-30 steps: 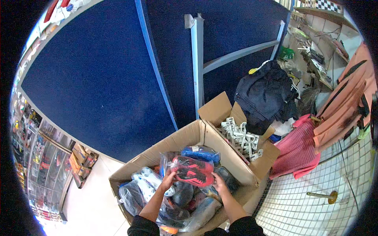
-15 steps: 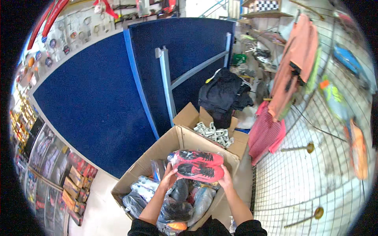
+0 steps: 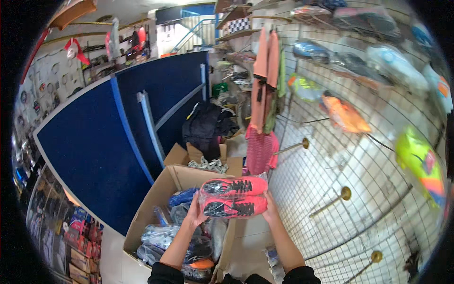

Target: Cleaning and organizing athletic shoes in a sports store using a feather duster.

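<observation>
Clear plastic (image 3: 216, 207) wraps the red shoes (image 3: 236, 200) at centre of the frame; your left hand (image 3: 196, 211) and right hand (image 3: 270, 208) hold opposite ends. If one grip loosens, this probably slippery wrapping could drop them beside the cardboard box (image 3: 188, 178).

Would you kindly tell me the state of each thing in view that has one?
Pink-and-black laced shoes: paired, in clear plastic, held
Left hand: gripping the shoes' left end
Right hand: gripping their right end
Large brown cardboard box: open, holding plastic-wrapped items
Small brown cardboard box: open, flaps spread, holding pale pieces
Dark fabric bundle: heaped
Long coral cloth garment: hanging
</observation>
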Tool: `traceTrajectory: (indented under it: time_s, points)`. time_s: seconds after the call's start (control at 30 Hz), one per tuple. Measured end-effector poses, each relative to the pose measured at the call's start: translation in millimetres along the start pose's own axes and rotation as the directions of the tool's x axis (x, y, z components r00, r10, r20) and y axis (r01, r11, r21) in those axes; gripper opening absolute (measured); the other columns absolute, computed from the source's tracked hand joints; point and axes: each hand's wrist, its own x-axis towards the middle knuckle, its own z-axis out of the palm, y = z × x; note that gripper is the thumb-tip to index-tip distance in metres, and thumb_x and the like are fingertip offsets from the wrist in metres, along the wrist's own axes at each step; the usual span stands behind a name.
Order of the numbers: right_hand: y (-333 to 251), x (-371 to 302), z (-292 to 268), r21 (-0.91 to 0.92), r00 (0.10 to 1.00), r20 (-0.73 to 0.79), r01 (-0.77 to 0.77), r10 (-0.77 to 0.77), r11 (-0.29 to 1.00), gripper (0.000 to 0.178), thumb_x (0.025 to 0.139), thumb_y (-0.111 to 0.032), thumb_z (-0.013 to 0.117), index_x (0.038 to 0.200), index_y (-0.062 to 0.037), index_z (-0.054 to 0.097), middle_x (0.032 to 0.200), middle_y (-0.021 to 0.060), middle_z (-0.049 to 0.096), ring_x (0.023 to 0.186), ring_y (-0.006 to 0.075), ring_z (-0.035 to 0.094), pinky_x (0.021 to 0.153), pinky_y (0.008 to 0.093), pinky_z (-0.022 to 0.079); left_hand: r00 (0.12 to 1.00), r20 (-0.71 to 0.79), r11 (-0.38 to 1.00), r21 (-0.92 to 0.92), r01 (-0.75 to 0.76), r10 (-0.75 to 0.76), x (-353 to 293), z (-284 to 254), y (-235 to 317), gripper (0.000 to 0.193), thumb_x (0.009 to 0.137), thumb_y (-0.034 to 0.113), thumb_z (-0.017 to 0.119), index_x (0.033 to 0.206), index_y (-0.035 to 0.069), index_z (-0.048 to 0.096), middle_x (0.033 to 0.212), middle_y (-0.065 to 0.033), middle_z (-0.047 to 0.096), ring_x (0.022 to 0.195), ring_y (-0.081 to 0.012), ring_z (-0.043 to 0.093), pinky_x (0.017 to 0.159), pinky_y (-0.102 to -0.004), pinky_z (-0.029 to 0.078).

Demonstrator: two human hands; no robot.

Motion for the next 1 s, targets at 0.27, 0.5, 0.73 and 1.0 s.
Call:
traceTrajectory:
  time_s: [0.27, 0.5, 0.73, 1.0]
  points:
    - [-101.3, -91.5, -14.1, -0.090, 0.982, -0.129, 0.128, -0.139, 0.988, 0.039, 0.091, -0.019, 0.046, 0.125, -0.0022, 0.038, 0.119, 0.0095, 0.050, 0.109, 0.0200, 0.049, 0.093, 0.0337, 0.040, 0.997, 0.043, 0.998, 0.010, 0.057, -0.057, 6.1, 57.1, -79.3, 0.056, 0.086, 0.050, 0.045, 0.123, 0.009, 0.045, 0.118, -0.0107, 0.054, 0.107, -0.0253, 0.053, 0.093, -0.0395, 0.043]
    - [-168.3, -205.8, -26.7, -0.205, 0.942, -0.192, 0.236, -0.275, 0.950, 0.033, 0.092, -0.020, 0.042, 0.120, -0.0018, 0.044, 0.116, 0.0099, 0.053, 0.105, 0.0190, 0.052, 0.092, 0.0322, 0.041, 0.967, 0.224, 0.992, 0.000, 0.124, -0.121, -23.5, 118.0, -156.5, 0.056, 0.086, 0.051, 0.043, 0.122, 0.008, 0.045, 0.120, -0.0107, 0.052, 0.109, -0.0251, 0.051, 0.095, -0.0397, 0.041]
    - [-209.3, -327.4, -38.5, -0.336, 0.899, -0.272, 0.246, -0.344, 0.909, 0.036, 0.091, -0.020, 0.044, 0.122, -0.0011, 0.043, 0.116, 0.0095, 0.053, 0.103, 0.0176, 0.053, 0.090, 0.0302, 0.042, 0.913, 0.226, 0.939, 0.027, 0.344, -0.341, -69.8, 165.5, -228.8, 0.058, 0.082, 0.050, 0.045, 0.122, 0.007, 0.045, 0.120, -0.0130, 0.052, 0.107, -0.0299, 0.052, 0.093, -0.0471, 0.040]
    - [-235.6, -436.3, -50.2, -0.367, 0.780, -0.453, 0.279, -0.433, 0.887, 0.040, 0.088, -0.021, 0.051, 0.120, 0.0015, 0.045, 0.114, 0.0105, 0.054, 0.103, 0.0170, 0.053, 0.090, 0.0281, 0.041, 0.771, 0.347, 0.844, 0.162, 0.511, -0.534, -82.6, 212.3, -298.5, 0.066, 0.079, 0.055, 0.046, 0.125, 0.008, 0.043, 0.123, -0.0142, 0.049, 0.108, -0.0317, 0.051, 0.092, -0.0511, 0.040]
